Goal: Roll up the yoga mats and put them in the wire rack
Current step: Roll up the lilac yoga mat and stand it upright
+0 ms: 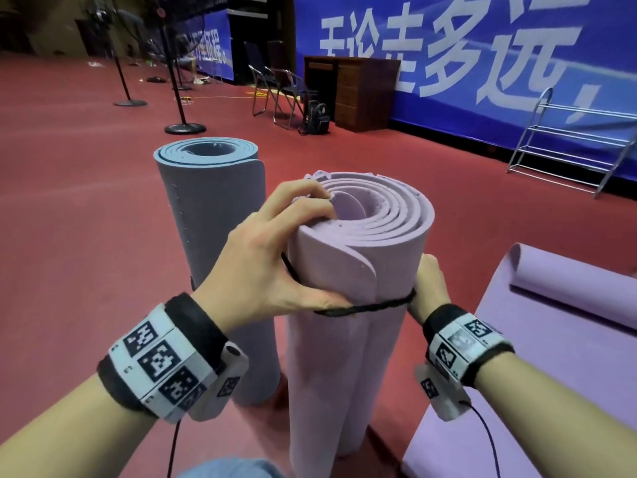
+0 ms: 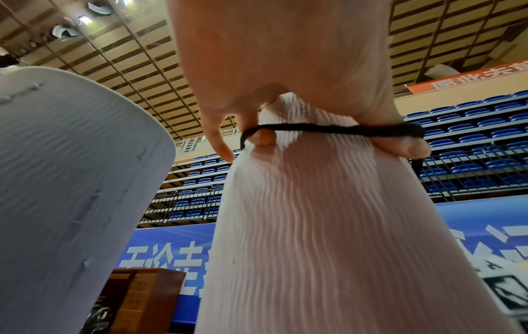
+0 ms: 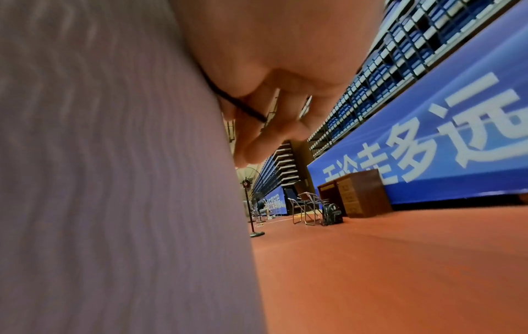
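Red gym floor (image 1: 86, 236): left hand (image 1: 262, 267) grips lilac roll (image 1: 358, 277); right hand (image 1: 429, 288) pinches black cord (image 1: 365, 308) w/ curled fingers; cinch cord snug, roll upright.

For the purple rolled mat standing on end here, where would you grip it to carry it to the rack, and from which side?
Grip the purple rolled mat around its upper body, at or just below the black cord, coming from the sides with both hands. It stands upright, and the cord cinches the layers there, so they probably won't spring loose. The left hand already grips the top.
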`<control>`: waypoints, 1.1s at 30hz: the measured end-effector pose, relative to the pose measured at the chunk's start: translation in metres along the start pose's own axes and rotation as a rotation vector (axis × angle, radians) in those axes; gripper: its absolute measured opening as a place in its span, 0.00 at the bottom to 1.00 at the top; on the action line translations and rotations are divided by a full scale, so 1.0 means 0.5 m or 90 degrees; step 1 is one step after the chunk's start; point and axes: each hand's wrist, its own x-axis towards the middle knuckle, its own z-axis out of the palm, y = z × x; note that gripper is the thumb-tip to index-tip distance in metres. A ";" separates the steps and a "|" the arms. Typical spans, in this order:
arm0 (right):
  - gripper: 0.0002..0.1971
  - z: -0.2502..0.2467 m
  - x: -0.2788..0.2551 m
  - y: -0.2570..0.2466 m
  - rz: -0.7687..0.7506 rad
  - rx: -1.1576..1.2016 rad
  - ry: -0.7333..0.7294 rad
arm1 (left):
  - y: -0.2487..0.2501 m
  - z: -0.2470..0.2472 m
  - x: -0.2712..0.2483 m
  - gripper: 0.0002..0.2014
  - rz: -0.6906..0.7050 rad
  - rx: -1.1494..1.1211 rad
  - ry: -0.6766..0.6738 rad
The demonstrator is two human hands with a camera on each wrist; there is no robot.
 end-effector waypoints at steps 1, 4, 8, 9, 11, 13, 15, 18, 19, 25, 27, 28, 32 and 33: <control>0.08 0.002 -0.013 -0.009 0.043 0.039 0.022 | -0.002 0.002 0.000 0.39 0.000 -0.013 -0.001; 0.23 -0.006 -0.034 -0.005 0.094 0.073 -0.042 | -0.014 0.011 -0.003 0.46 0.028 -0.046 0.004; 0.34 0.014 -0.029 0.031 -0.005 0.034 -0.014 | -0.048 0.035 -0.036 0.67 0.009 -0.076 -0.015; 0.31 0.010 -0.027 0.032 0.001 -0.010 -0.013 | -0.052 0.038 -0.046 0.69 -0.022 -0.095 -0.014; 0.17 0.016 -0.016 0.035 -0.084 -0.060 0.025 | -0.047 0.049 -0.058 0.58 -0.094 -0.161 0.020; 0.13 0.015 -0.005 0.035 -0.095 -0.038 0.044 | -0.043 0.057 -0.050 0.34 -0.197 -0.263 0.123; 0.10 0.003 0.000 0.026 -0.091 -0.005 0.037 | -0.049 0.057 -0.032 0.18 -0.306 -0.313 0.204; 0.14 -0.024 0.006 0.000 -0.060 0.079 0.027 | -0.063 0.050 -0.009 0.13 -0.339 -0.232 0.192; 0.19 -0.032 0.006 -0.006 -0.031 0.117 0.016 | -0.064 0.048 -0.005 0.12 -0.329 -0.199 0.184; 0.16 -0.039 0.010 -0.015 -0.022 0.103 0.006 | -0.070 0.044 0.011 0.09 -0.333 -0.091 0.180; 0.12 -0.034 0.012 -0.010 -0.022 0.129 0.006 | -0.074 0.045 0.011 0.05 -0.322 -0.054 0.178; 0.08 -0.032 0.013 -0.008 -0.012 0.154 0.007 | -0.075 0.047 0.012 0.04 -0.303 -0.036 0.173; 0.10 -0.031 0.016 -0.006 -0.009 0.162 -0.015 | -0.082 0.067 0.016 0.07 -0.411 -0.225 0.185; 0.12 -0.031 0.020 -0.006 -0.007 0.157 -0.020 | -0.086 0.072 0.017 0.08 -0.462 -0.286 0.216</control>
